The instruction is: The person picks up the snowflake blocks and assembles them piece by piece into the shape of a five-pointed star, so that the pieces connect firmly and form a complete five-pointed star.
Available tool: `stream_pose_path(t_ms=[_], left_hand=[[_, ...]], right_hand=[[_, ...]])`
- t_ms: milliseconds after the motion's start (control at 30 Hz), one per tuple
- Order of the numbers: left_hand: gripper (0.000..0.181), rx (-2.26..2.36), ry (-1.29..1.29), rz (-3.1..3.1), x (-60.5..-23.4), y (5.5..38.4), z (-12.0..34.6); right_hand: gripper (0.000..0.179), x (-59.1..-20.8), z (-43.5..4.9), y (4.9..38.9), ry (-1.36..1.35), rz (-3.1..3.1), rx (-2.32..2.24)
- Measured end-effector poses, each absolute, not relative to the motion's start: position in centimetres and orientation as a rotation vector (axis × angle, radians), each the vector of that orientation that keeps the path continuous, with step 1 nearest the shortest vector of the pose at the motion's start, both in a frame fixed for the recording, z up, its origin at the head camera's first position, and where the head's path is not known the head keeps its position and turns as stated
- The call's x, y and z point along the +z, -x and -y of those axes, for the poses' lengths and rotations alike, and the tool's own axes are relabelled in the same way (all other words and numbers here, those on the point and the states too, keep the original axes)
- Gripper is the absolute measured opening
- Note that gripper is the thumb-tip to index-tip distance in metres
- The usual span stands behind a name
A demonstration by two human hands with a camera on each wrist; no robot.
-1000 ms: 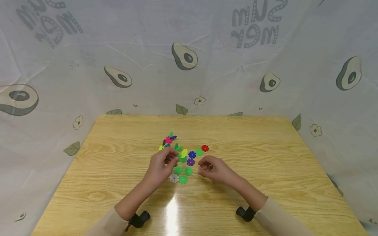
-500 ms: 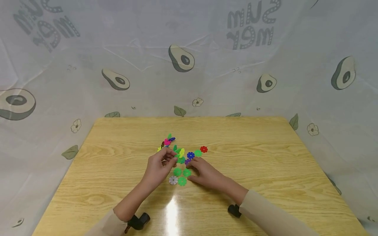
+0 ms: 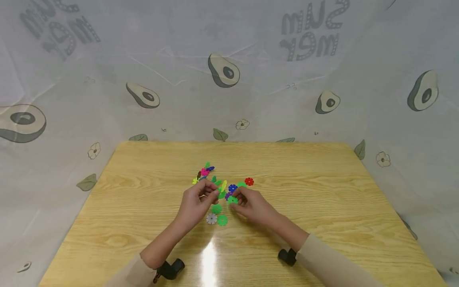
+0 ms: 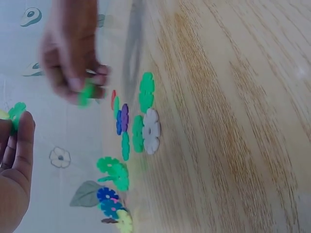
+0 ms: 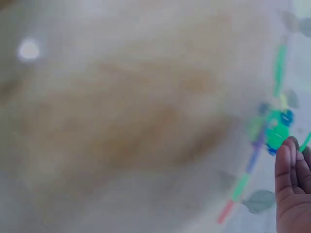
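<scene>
While left hand (image 3: 199, 198) pinches a green-and-yellow plastic-disc cluster (image 3: 224, 187), right hand (image 3: 252, 204) pinches a single green notched plastic disc (image 3: 232, 200) at the cluster's five o'clock.

- We see a wood-grained table (image 3: 315, 175).
- Behind and beside the table, we see whitish sheeting (image 3: 179, 36) with printed avocados (image 3: 219, 73).
- On the table's near part, we notice glare (image 3: 208, 261).

Discs (image 3: 220, 221) on table (image 3: 322, 179); disc cluster (image 3: 204, 172) behind, left; cloth (image 3: 272, 91) behind table.
</scene>
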State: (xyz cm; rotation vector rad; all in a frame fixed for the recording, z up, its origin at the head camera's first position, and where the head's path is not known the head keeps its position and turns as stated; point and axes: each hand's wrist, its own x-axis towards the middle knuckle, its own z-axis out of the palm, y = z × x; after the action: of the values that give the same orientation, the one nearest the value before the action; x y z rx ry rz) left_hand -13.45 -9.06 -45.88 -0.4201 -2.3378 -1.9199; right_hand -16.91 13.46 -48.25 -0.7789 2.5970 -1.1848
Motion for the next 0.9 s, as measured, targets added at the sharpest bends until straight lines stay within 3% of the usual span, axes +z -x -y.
stream_pose_path(t_ms=[300, 900], left_hand=[[0.007, -1.912, 0.43, 2.371, -45.6, 13.5, 8.8], [0.005, -1.649, 0.607, 2.354, -45.5, 13.1, 8.3]], right_hand=[[0.032, -44.6, -14.1, 16.4, 0.921, -2.692, -1.342], [0.028, -43.6, -13.6, 15.5, 0.917, -2.745, -1.358]])
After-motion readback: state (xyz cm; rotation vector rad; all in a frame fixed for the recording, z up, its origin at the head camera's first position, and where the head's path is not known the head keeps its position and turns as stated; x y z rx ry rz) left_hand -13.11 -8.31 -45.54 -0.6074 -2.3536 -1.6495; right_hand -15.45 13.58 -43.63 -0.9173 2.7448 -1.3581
